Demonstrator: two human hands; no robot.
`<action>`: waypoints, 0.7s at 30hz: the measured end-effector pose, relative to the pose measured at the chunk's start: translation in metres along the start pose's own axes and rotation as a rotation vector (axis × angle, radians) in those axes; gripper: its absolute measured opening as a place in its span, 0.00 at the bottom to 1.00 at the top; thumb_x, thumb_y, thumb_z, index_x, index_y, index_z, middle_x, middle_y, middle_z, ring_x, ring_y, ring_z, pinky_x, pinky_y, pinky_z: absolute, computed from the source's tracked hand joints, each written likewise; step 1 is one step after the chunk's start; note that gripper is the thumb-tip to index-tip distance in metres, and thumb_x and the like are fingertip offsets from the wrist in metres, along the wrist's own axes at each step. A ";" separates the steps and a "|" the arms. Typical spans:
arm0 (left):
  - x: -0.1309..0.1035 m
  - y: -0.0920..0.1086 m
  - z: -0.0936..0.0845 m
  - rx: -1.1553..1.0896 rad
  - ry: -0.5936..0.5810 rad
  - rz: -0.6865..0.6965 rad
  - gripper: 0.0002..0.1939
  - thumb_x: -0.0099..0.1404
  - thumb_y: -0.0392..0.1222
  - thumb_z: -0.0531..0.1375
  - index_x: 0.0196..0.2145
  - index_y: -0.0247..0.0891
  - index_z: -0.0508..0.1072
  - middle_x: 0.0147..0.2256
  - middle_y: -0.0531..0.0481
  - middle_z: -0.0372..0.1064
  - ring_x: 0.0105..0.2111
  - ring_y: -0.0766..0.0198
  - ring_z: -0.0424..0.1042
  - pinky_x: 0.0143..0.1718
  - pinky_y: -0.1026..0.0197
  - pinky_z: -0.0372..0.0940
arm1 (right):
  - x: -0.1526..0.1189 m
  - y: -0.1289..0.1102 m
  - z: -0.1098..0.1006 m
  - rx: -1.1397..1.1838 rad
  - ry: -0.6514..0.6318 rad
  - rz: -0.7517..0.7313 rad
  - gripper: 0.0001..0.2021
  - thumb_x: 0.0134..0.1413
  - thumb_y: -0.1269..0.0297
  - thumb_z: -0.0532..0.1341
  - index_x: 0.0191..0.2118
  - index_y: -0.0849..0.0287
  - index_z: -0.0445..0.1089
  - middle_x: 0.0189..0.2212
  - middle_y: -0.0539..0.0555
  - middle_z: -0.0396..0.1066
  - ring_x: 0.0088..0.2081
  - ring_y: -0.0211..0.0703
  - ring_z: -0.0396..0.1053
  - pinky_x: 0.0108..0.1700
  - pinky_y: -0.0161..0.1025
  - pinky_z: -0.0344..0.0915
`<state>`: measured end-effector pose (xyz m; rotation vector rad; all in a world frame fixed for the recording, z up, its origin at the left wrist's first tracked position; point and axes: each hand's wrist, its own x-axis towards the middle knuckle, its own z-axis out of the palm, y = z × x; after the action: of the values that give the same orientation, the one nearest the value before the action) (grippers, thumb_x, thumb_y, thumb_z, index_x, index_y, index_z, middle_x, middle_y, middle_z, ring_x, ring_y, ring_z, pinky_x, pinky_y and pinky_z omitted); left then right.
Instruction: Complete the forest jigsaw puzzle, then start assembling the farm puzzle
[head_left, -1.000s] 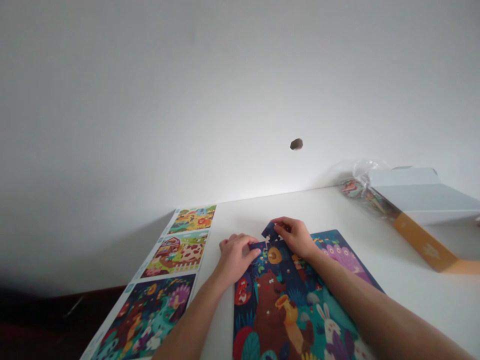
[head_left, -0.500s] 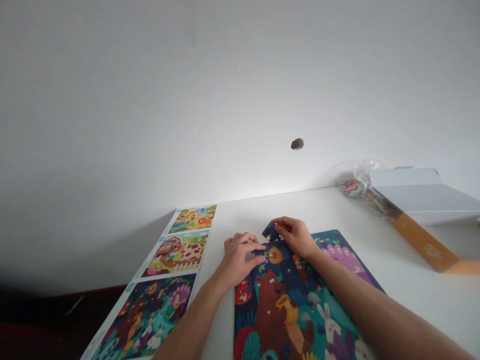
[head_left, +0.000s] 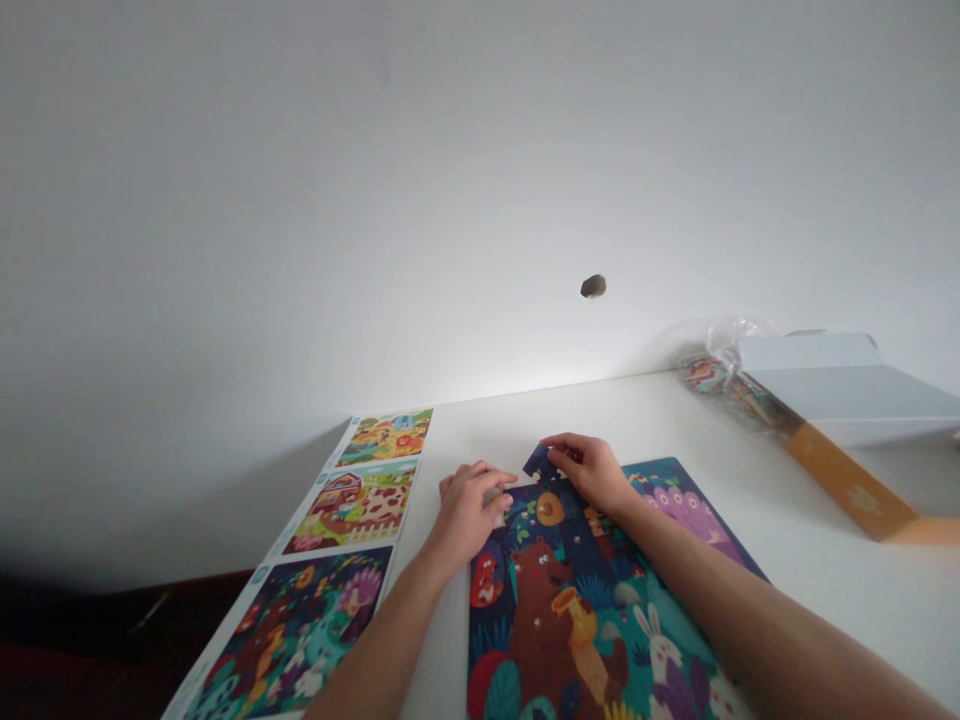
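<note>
A dark blue jigsaw piece (head_left: pixel 538 462) is pinched between the thumb and fingers of my right hand (head_left: pixel 592 472), just over the far edge of the puzzle. The colourful puzzle (head_left: pixel 540 620) shows a brown bear with a honey pot, white rabbits and a purple peacock. At its far left corner rests my left hand (head_left: pixel 469 515), fingers apart and nothing visible in them. My right forearm covers part of the puzzle's right side.
Left on the white table (head_left: pixel 637 400) lies a sheet with three printed pictures (head_left: pixel 352 510). At the right stand an open box with an orange edge (head_left: pixel 851 485) and a clear plastic bag (head_left: pixel 731 375). Behind is a wall with a hole (head_left: pixel 593 286).
My left hand has drawn back a little to the left from the puzzle's far corner. My right hand has hardly moved and keeps hold of the piece.
</note>
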<state>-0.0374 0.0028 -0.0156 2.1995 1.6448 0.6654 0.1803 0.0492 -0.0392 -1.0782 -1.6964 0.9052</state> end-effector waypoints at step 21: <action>0.003 -0.015 -0.007 -0.194 0.295 -0.138 0.09 0.60 0.44 0.58 0.37 0.39 0.73 0.31 0.52 0.72 0.32 0.63 0.69 0.38 0.61 0.64 | -0.005 -0.014 0.001 -0.065 -0.180 -0.096 0.11 0.59 0.62 0.60 0.41 0.59 0.77 0.28 0.50 0.76 0.26 0.39 0.68 0.31 0.34 0.61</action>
<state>-0.0526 0.0096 -0.0170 1.9033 1.7650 1.1025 0.1770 0.0391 -0.0287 -0.9725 -1.9209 0.9143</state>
